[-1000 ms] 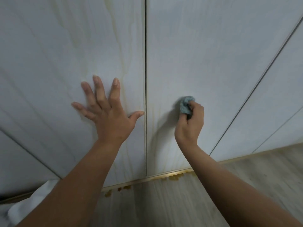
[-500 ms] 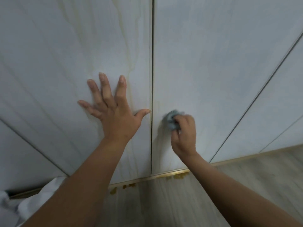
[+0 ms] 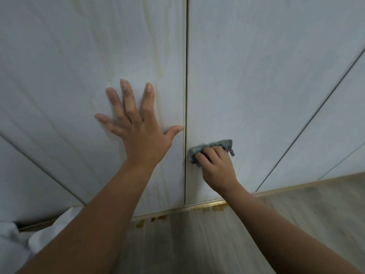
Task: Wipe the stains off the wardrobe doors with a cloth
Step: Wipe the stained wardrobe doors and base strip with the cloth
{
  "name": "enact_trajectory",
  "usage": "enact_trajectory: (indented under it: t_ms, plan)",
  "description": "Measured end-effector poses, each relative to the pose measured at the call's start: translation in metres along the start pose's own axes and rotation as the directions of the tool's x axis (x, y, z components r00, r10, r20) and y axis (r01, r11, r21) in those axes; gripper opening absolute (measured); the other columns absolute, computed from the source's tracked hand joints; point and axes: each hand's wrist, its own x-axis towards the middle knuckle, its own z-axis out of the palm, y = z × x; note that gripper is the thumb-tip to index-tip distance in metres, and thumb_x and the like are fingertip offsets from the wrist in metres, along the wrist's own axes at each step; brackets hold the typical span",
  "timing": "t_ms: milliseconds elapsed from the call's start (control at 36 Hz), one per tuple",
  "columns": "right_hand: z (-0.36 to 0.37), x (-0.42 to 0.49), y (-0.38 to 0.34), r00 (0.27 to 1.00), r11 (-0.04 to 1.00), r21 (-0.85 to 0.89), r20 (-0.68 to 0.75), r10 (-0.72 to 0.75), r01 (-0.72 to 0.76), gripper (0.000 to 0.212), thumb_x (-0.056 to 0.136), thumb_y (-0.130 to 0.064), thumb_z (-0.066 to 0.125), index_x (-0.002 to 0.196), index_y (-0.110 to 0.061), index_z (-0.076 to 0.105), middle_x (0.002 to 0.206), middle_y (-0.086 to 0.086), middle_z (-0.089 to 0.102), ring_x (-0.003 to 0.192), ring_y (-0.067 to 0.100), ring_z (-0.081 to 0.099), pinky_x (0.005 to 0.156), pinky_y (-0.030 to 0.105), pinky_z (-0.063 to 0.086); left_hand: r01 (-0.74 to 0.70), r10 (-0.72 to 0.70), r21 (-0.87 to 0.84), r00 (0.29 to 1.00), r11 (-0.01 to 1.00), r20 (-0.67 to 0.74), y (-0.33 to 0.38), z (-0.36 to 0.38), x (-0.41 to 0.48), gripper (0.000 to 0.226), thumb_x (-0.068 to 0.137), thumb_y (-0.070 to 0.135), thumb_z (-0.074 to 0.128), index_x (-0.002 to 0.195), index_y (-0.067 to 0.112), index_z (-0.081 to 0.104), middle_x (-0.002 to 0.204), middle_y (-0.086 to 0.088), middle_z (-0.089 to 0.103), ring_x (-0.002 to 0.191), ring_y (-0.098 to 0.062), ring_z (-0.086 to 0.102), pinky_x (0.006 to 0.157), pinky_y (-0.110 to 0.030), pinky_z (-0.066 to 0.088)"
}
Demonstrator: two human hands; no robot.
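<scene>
Down and leftward goes our right hand point(image 3: 216, 169) since a second ago. It leaves the middle of the right door point(image 3: 266, 76) and now sits hard by the seam point(image 3: 185, 86) between the two doors. The cloth point(image 3: 214, 145) is less bunched and spread flatter under our curled fingers. We grip that blue-grey cloth and press it to the panel, its left edge touching the seam, at about four o'clock from our left thumb. Our left hand point(image 3: 142, 133) hasn't shifted on the left door point(image 3: 69, 86): flat, fingers straight and splayed, holding nothing, bracing us.

What it means, as we judge it: the stroke has run to the edge of the right door, and that panel looks fairly clean above the cloth. The left one doesn't! Yellowish streaks point(image 3: 161, 80) run down it from twelve o'clock, passing just beside our index finger, apparently unwiped. So the job seems well short of done, and the next passes likely belong across the seam.

Around us, a brass-coloured rail point(image 3: 177, 210) runs along the foot of the doors at six o'clock. Amber drips point(image 3: 217, 208) sit on it and on the wood-look floor point(image 3: 306, 224). White fabric point(image 3: 13, 246) lies at eight o'clock, and a further door point(image 3: 339, 125) stands at three. In the way is our own bracing hand, right next to the streaks; it would have to lift.
</scene>
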Motion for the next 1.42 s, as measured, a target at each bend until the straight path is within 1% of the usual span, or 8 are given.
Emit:
enact_trajectory:
  t_ms: [222, 361, 500, 639, 889, 1083, 1167, 1417]
  plan:
    - [-0.039, 0.073, -0.019, 0.888, 0.936, 0.245, -0.325, 0.326, -0.254, 0.023, 0.088, 0.004, 0.055, 0.104, 0.001, 0.071, 0.097, 0.018, 0.061, 0.091, 0.031, 0.052, 0.084, 0.034, 0.04, 0.01, -0.012, 0.056, 0.999, 0.998, 0.035, 0.001, -0.003, -0.002, 0.121, 0.074, 0.091, 0.058, 0.162, 0.023, 0.012, 0.164, -0.026, 0.009, 0.15, -0.058, 0.013, 0.109, -0.085, 0.006]
    - [-0.024, 0.068, -0.019, 0.91, 0.982, 0.115, -0.371, 0.185, -0.152, 0.023, 0.09, 0.005, 0.053, 0.1, -0.002, 0.073, 0.093, 0.016, 0.063, 0.081, 0.034, 0.055, 0.077, 0.036, 0.04, -0.049, 0.033, 0.132, 0.992, 0.99, 0.119, -0.006, -0.014, -0.006, 0.123, 0.075, 0.085, 0.061, 0.165, 0.028, 0.001, 0.165, -0.019, -0.005, 0.153, -0.053, 0.007, 0.112, -0.082, 0.009]
    - [0.024, -0.004, -0.012, 0.988, 0.999, 0.004, -0.151, -0.035, 0.036, 0.018, 0.09, 0.0, 0.056, 0.098, -0.009, 0.07, 0.092, 0.012, 0.064, 0.079, 0.028, 0.05, 0.063, 0.039, 0.045, -0.162, 0.118, 0.177, 0.965, 0.971, 0.236, -0.013, -0.014, -0.031, 0.139, 0.063, 0.072, 0.081, 0.165, 0.033, -0.005, 0.165, -0.018, -0.01, 0.155, -0.046, -0.002, 0.112, -0.082, 0.008]
    - [0.04, -0.04, -0.013, 0.998, 0.999, 0.035, 0.069, 0.013, -0.015, 0.017, 0.089, -0.001, 0.06, 0.102, -0.01, 0.066, 0.095, 0.013, 0.065, 0.081, 0.032, 0.054, 0.063, 0.044, 0.049, -0.184, 0.123, 0.179, 0.944, 0.966, 0.307, -0.008, 0.002, -0.04, 0.149, 0.061, 0.069, 0.085, 0.163, 0.03, -0.016, 0.162, -0.022, -0.016, 0.15, -0.051, -0.009, 0.108, -0.086, 0.007]
    - [-0.015, 0.04, -0.014, 0.905, 0.987, 0.099, -0.397, 0.154, -0.125, 0.022, 0.086, 0.011, 0.058, 0.098, -0.002, 0.071, 0.088, 0.02, 0.063, 0.082, 0.031, 0.054, 0.089, 0.027, 0.031, -0.149, 0.102, 0.155, 0.955, 0.977, 0.277, -0.001, 0.012, -0.045, 0.151, 0.06, 0.069, 0.084, 0.162, 0.023, -0.016, 0.16, -0.029, -0.01, 0.148, -0.056, -0.003, 0.106, -0.087, 0.009]
    - [0.057, -0.06, -0.012, 0.998, 0.998, 0.046, 0.042, -0.049, 0.047, 0.025, 0.084, 0.002, 0.061, 0.105, -0.011, 0.065, 0.1, 0.013, 0.064, 0.083, 0.031, 0.054, 0.066, 0.042, 0.05, -0.138, 0.087, 0.17, 0.958, 0.976, 0.274, 0.001, 0.012, -0.044, 0.157, 0.054, 0.073, 0.085, 0.162, 0.024, -0.018, 0.159, -0.029, -0.009, 0.147, -0.057, -0.003, 0.108, -0.086, 0.004]
    - [0.067, -0.098, -0.011, 0.972, 0.995, 0.074, 0.232, 0.048, -0.067, 0.027, 0.08, 0.001, 0.057, 0.103, -0.009, 0.065, 0.098, 0.013, 0.065, 0.085, 0.031, 0.051, 0.063, 0.045, 0.051, -0.129, 0.08, 0.171, 0.959, 0.977, 0.271, 0.001, 0.012, -0.045, 0.158, 0.048, 0.071, 0.088, 0.163, 0.025, -0.01, 0.16, -0.029, -0.007, 0.146, -0.057, -0.001, 0.108, -0.085, 0.003]
    - [0.03, -0.017, -0.025, 0.958, 0.992, 0.079, -0.263, 0.112, -0.094, 0.014, 0.087, 0.008, 0.068, 0.096, 0.0, 0.074, 0.092, 0.017, 0.067, 0.084, 0.033, 0.059, 0.082, 0.037, 0.045, -0.129, 0.087, 0.155, 0.963, 0.979, 0.256, 0.001, 0.013, -0.045, 0.158, 0.053, 0.072, 0.085, 0.161, 0.025, -0.021, 0.159, -0.029, -0.007, 0.146, -0.058, 0.0, 0.108, -0.086, 0.007]
